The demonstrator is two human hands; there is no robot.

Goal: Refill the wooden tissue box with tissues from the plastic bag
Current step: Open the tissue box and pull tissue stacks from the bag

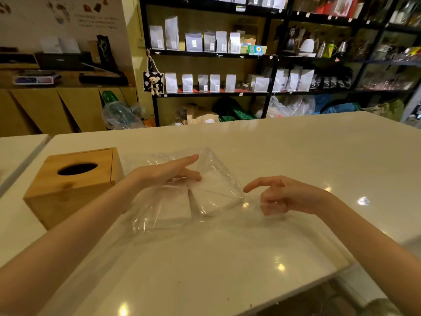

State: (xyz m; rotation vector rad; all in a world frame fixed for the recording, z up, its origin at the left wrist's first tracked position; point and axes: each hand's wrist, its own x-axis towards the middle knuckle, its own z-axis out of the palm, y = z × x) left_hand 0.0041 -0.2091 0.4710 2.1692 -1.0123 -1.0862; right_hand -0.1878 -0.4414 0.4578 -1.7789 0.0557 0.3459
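A wooden tissue box point(73, 185) with a dark oval slot on top stands at the left of the white table point(319, 160). Right of it lies a clear plastic bag point(218, 179) with two white stacks of tissues point(214, 199) inside. My left hand point(168, 172) reaches over the bag's top, fingers stretched and touching the plastic; I cannot tell whether it grips it. To the right of the bag my right hand point(278, 195) hovers, forefinger pointing at the bag's right corner and the other fingers curled, with a bit of clear film near them.
A second white table point(16, 151) adjoins at the left with a narrow gap. Black shelves point(227, 55) with pouches and kettles stand behind the table. The table's near edge cuts in at the lower right.
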